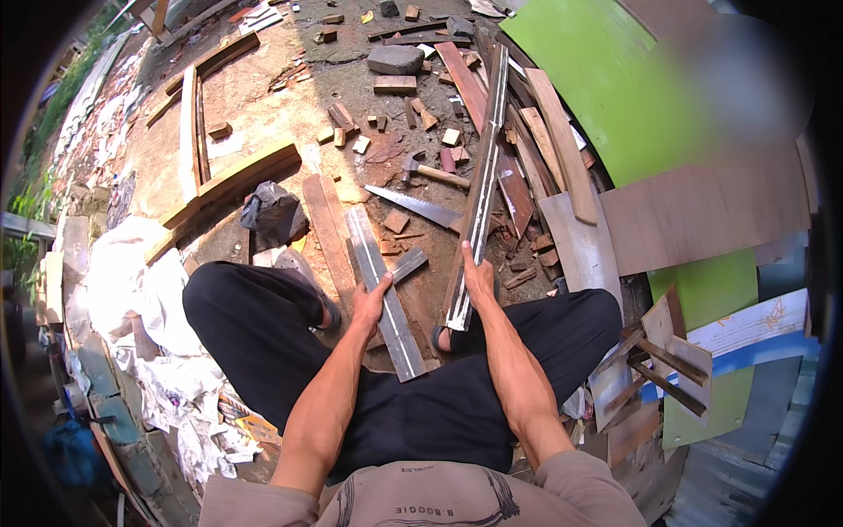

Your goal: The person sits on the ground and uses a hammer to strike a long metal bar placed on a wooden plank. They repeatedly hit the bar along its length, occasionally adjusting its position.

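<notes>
One big green panel [580,97] fills your upper right, a brown sheet [702,215] just below it, both off to the side, apparently out of the way of your hands. Here come your legs [255,307], splayed wide in dark trousers, probably to give the wood room between them. Now the long board [488,149], white-streaked, running away from you beside the right foot; your right hand [477,279] is closed on its edge near the close end, seemingly to steer that length, fingers underneath mostly hidden. Over to the short board [399,329], streaked too: your left hand [370,303] pinches it at mid-length, thumb over the top face, likely for balance, the near end over your lap; how the fingers sit below, you can't tell from here. Between the boards and beyond, the handsaw [417,209] lies flat, handle end by the long board, well within reach. Just past it, the hammer [442,175]. Down to the grey offcut [410,263], sticking out beside the short board, joined or loose, unclear. Smallest, a square block [397,220], loose on the ground.
</notes>
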The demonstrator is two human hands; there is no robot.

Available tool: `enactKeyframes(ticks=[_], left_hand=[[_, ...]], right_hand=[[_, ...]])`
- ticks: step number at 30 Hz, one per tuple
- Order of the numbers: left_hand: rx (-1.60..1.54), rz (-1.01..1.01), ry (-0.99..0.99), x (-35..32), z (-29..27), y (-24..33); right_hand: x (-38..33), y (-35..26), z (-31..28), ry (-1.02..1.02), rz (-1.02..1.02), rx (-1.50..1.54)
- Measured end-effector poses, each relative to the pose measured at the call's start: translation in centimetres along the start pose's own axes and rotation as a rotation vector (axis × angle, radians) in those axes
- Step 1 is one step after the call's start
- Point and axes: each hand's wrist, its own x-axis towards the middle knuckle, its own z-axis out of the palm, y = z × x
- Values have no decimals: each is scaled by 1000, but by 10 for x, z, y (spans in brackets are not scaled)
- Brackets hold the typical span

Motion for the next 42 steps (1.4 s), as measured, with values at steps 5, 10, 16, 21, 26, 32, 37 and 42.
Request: enactKeyframes(ticks=[5, 10, 16, 21, 26, 32, 37, 42], left_hand=[[24, 97, 21, -5, 2, 11], [-27, 75, 21, -7, -2, 19], [-85, 32, 56, 2, -17, 10], [-231, -91, 58, 19, -35, -13], [-352, -317, 43, 24, -54, -33], [-260, -403, -37, 10, -51, -23], [-214, -491, 29, -10, -47, -38], [-144, -495, 95, -21, -42, -33]], right_hand=[[-9, -9, -12, -23, -131, -67], [-32, -45, 3, -115, -232, -57], [-39, -80, 40, -257, -250, -157], [-40, -88, 74, -408, -168, -305], [-45, -81, 102, -447, -215, -408], [-32, -59, 113, -613, 154, -8], [-48, -59, 101, -731, 348, 257], [-72, -71, 85, -986, 435, 520]])
